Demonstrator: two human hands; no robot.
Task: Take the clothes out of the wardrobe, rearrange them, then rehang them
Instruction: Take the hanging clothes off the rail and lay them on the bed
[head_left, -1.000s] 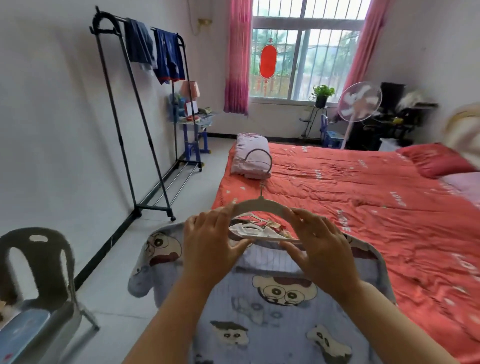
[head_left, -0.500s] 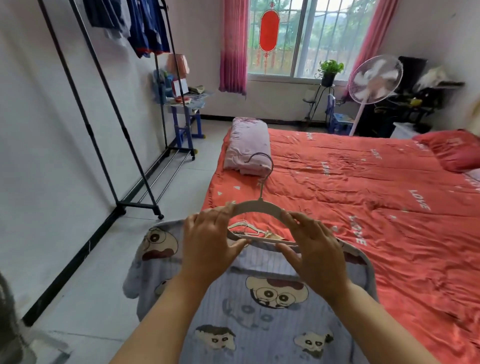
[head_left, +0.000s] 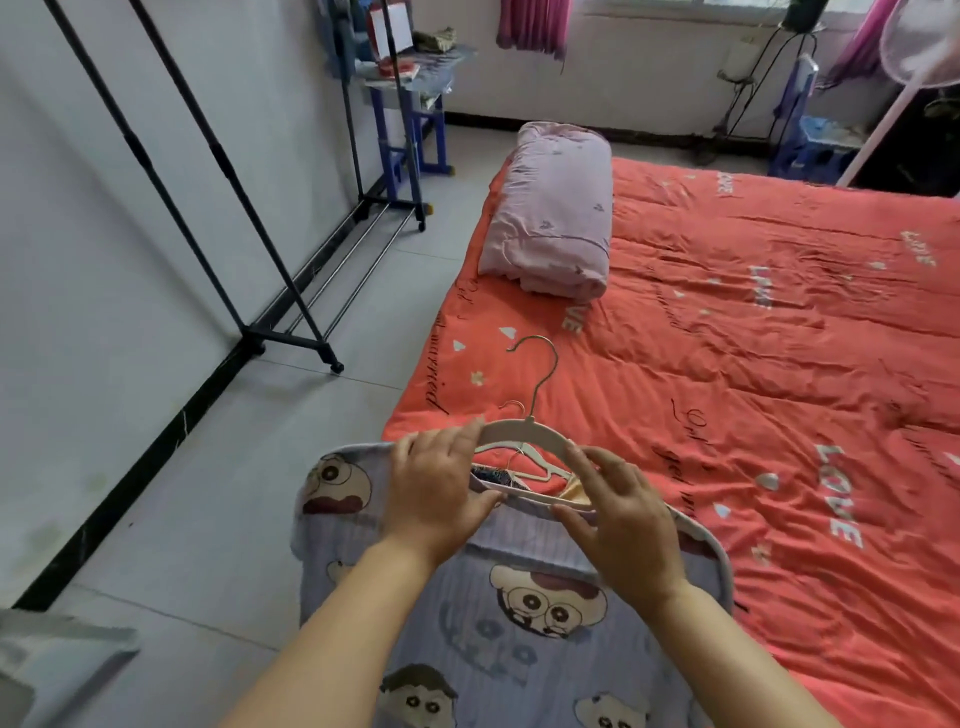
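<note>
L hand (head_left: 436, 488) is gripping the left arm of a white hanger (head_left: 519, 430): fingers are lying over the top and the thumb is tucking under at the neckline. R hand (head_left: 623, 525) is holding the hanger's other arm in a looser pinch. Its fingers are spreading and curving over the top, and its thumb tip is pressing the neckline edge from below. Both forearms are reaching in from the bottom of the view.

The hanger is carrying a pale blue shirt (head_left: 519, 597) w/ cartoon-face print. The shirt is hanging down toward the wearer, and its shoulders are spreading out past both hands. The hanger's metal hook (head_left: 540, 364) is pointing up and away over the bed edge. Inside the neck opening a thinner second hanger plus bits of dark and tan cloth are showing; detail unclear.

Shirt and hanger are sitting at the near corner of a bed (head_left: 753, 364), partly above the red quilt and partly above the grey floor (head_left: 182, 519). Whether the shirt is touching the quilt: can't tell.

A rolled pink blanket (head_left: 550, 208) is lying on the quilt beyond the hook, well apart from the hands. A black clothes rack (head_left: 228, 218) is standing along the left wall. A blue stool-table (head_left: 410, 130) w/ clutter on top is standing behind it. The rim of a fan (head_left: 919, 52) is showing top right. A blurred grey object is sitting in the bottom-left corner.
</note>
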